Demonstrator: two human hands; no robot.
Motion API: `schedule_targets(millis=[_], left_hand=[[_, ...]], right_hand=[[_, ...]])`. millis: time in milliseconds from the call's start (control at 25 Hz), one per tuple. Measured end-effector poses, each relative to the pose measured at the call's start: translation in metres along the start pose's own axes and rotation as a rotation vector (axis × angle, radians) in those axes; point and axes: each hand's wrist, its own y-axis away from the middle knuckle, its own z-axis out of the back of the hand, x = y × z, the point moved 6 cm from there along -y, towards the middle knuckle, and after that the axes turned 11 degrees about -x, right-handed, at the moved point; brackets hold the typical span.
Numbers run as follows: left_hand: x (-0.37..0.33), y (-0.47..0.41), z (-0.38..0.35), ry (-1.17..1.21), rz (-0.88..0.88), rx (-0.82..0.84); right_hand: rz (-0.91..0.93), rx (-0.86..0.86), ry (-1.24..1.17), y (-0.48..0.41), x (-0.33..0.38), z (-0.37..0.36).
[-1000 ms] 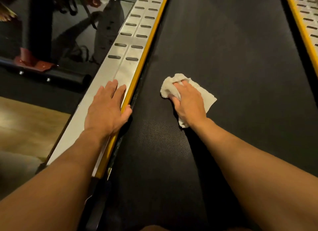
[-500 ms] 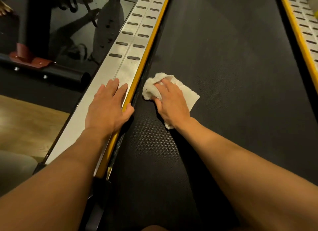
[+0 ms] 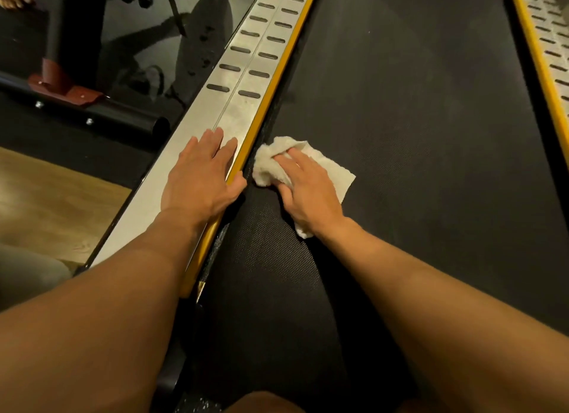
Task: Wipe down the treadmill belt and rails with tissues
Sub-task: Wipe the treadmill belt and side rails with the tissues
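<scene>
Tissue (image 3: 334, 170) — under right hand (image 3: 308, 192); left hand (image 3: 200, 178) on rail (image 3: 234, 110).

Matt textured belt (image 3: 400, 135), brushed-metal rail (image 3: 215, 120)

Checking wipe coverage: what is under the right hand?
A crumpled white tissue lies under the right hand, pressed on the black belt; its edges stick out around the hand. The tissue's middle and the belt beneath are covered.

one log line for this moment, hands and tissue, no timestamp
step: belt wipe | right hand: presses tissue on belt, at its left edge | left hand: flat on left rail
</scene>
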Motion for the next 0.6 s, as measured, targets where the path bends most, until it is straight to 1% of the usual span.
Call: schedule_targets(millis=[40, 80, 120, 200, 280, 360, 400, 480, 600], left_hand=[[0.000, 0.000, -0.001, -0.009, -0.004, -0.002], [0.001, 0.000, -0.001, -0.013, -0.006, -0.004], [0.001, -0.001, -0.001, -0.012, -0.009, 0.000], [0.001, -0.001, -0.002, -0.010, -0.006, 0.009], [0.000, 0.000, -0.001, -0.014, -0.006, 0.012], [0.002, 0.000, -0.001, -0.031, -0.002, 0.015], [0.002, 0.000, -0.002, -0.034, -0.003, 0.023], [-0.001, 0.000, -0.002, -0.028, 0.001, 0.030], [-0.004, 0.001, 0.001, -0.026, 0.023, 0.024]], right_hand=[[-0.071, -0.037, 0.046, -0.004, 0.003, 0.000], [-0.084, -0.057, 0.062, -0.005, 0.009, 0.001], [-0.052, -0.056, 0.044, -0.001, 0.013, 0.004], [0.084, -0.020, -0.050, 0.018, 0.020, 0.016], [0.200, 0.083, -0.133, 0.053, 0.028, 0.025], [0.279, 0.150, -0.143, 0.071, 0.030, 0.027], [0.285, 0.153, -0.124, 0.069, 0.029, 0.026], [0.212, 0.148, -0.075, 0.048, 0.027, 0.020], [0.091, 0.063, -0.054, 0.027, 0.035, 0.016]])
